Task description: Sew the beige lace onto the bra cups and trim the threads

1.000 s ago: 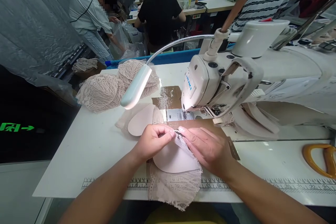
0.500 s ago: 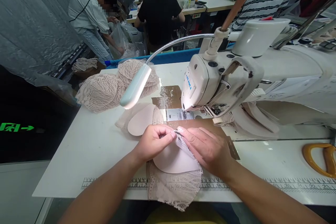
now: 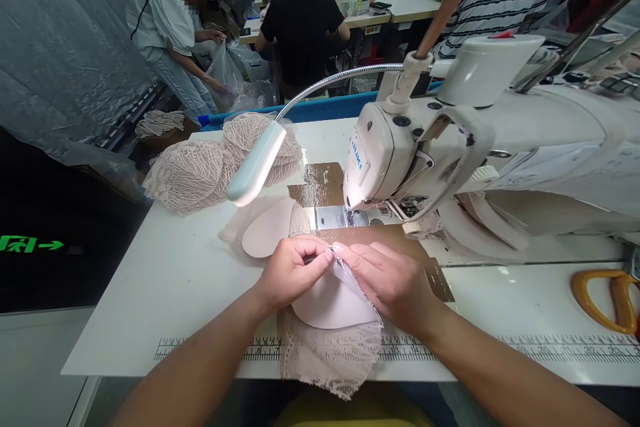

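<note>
Both hands pinch the upper edge of a pale pink bra cup (image 3: 334,303) with beige lace (image 3: 333,350) attached, in front of the sewing machine. My left hand (image 3: 295,272) is closed, thumb against forefinger at the cup's tip. Right beside it, my right hand (image 3: 385,277) is closed on the lace-trimmed edge, its fingertips almost touching the left thumb. The lace hangs down over the table's front edge. Another pink cup with lace (image 3: 267,230) lies flat just beyond my left hand. The sewing machine's needle area (image 3: 353,213) is behind my fingers, apart from the cloth.
A white sewing machine (image 3: 380,153) fills the right, with a bendable lamp (image 3: 257,163) at its left. Stacked lace pieces (image 3: 190,177) lie at back left. Orange-handled scissors (image 3: 583,300) rest at right. A printed ruler (image 3: 440,350) runs along the front edge. Other people work beyond.
My right fingertips have shifted slightly at the cup's tip, and the dark bit between them shows less. The cup stays in place. A person at back left has raised one hand with a plastic bag.
</note>
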Tool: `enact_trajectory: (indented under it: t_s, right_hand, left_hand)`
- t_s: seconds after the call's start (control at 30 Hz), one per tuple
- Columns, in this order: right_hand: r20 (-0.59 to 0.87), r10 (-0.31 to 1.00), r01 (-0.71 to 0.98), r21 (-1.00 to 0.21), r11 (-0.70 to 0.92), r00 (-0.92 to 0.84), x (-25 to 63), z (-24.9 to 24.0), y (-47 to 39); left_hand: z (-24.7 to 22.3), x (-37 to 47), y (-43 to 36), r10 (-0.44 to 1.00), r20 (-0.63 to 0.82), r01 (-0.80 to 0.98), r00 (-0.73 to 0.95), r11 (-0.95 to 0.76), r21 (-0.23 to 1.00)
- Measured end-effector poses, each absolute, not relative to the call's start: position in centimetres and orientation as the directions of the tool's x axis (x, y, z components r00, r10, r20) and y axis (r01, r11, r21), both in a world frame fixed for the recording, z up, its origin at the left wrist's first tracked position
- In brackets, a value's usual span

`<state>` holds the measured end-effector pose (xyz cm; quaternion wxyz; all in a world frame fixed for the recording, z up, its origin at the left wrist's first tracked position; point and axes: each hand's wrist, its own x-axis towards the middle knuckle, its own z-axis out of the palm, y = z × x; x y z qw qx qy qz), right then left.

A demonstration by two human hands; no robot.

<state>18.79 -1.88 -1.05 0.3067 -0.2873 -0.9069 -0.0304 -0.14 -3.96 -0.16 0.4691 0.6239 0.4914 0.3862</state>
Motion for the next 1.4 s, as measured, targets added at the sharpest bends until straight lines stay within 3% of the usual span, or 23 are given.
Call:
enact_trajectory:
  t_s: [0.13,0.23,0.33,0.43,0.9,1.13,1.27,1.4]
  right_hand:
    - [0.573,0.511,0.509,-0.181,0.842,-0.641,18.9,-1.7,-1.7]
    - [0.533,0.650,0.529,-0.385,0.756,-0.541,18.9,-1.9,-1.5]
    - [0.378,0.828,0.538,-0.633,0.557,-0.414,18.7,-1.4,-1.4]
    - [0.213,0.857,0.514,-0.723,0.462,-0.469,18.4,-0.9,-1.4]
    - [0.101,0.896,0.532,-0.774,0.344,-0.433,18.1,-0.5,-1.4]
    - [0.117,0.895,0.524,-0.775,0.354,-0.431,18.6,-0.9,-1.4]
    - [0.269,0.837,0.399,-0.782,0.479,-0.477,19.4,-1.4,-1.2]
    - [0.512,0.702,0.434,-0.554,0.710,-0.496,19.7,-1.6,-1.3]
  left_hand:
    - [-0.1,0.0,-4.1,0.962,0.036,0.255,0.270,-0.108,0.961]
    - [-0.2,0.1,-4.3,0.964,0.030,0.241,0.264,-0.096,0.966]
    - [-0.4,0.1,-4.4,0.969,0.031,0.251,0.246,-0.095,0.963]
    - [-0.5,0.1,-4.5,0.966,0.043,0.270,0.256,-0.115,0.956]
    - [-0.4,-0.3,-4.2,0.966,-0.028,0.161,0.257,-0.014,0.987]
    - [-0.2,-0.3,-3.9,0.969,-0.029,0.162,0.245,-0.012,0.987]
    - [-0.1,-0.4,-3.8,0.983,-0.044,0.162,0.181,0.014,0.987]
    - [-0.1,-0.5,-3.8,0.986,-0.028,0.136,0.166,0.005,0.991]
